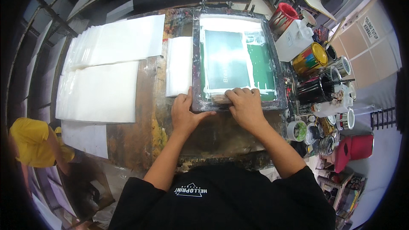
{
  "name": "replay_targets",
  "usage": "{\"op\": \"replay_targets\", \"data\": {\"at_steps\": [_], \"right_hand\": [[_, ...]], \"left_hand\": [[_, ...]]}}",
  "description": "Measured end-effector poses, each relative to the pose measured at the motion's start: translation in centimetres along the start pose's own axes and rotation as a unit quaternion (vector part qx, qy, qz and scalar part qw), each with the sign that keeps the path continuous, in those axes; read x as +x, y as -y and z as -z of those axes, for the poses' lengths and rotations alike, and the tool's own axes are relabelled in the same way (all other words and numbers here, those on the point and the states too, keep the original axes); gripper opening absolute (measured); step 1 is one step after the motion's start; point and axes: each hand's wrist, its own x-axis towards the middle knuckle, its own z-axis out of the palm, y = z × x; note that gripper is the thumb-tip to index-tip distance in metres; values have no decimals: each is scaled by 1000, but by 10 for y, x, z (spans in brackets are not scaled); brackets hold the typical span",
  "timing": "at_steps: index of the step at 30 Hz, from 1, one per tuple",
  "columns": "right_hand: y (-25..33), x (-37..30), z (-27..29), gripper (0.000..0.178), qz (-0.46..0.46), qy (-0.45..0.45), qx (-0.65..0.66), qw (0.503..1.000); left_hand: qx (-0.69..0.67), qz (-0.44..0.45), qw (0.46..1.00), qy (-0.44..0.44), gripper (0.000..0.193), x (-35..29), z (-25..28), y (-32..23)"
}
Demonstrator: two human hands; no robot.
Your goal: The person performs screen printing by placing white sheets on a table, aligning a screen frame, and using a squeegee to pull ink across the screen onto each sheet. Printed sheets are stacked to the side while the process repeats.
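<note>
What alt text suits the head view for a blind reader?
A right hand grips a brown wooden bar on a dark-framed, rectangular green printing screen; the left hand is at its near left corner. Stacked white sheets lie left, paint-stained cans right.

A stained brown table [146, 98] carries 2 large white sheet stacks [98, 91], 1 narrower stack [179, 66] and a dark-framed screen [236, 61].

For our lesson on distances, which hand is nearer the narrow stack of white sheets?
Left. The left hand is by the near right corner of the narrow stack; the right hand is farther right, on the squeegee.
</note>
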Motion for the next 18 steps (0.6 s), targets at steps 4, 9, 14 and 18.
{"op": "replay_targets", "data": {"at_steps": [4, 9, 14, 18], "right_hand": [[-9, 40, -15, 39, -2, -49, -12, 999], [-62, 171, -23, 31, -22, -73, -67, 995], [-115, 280, 6, 39, -20, 84, 3, 996], [-115, 294, -10, 40, -30, 15, -37, 999]], "left_hand": [[-6, -8, 1000, -6, 119, -3, 2, 0], [-32, -21, 999, -13, 118, -1, 3, 1], [-30, -22, 999, -11, 124, 0, 8, -2], [-74, -4, 997, -3, 125, -1, 9, -6]]}}
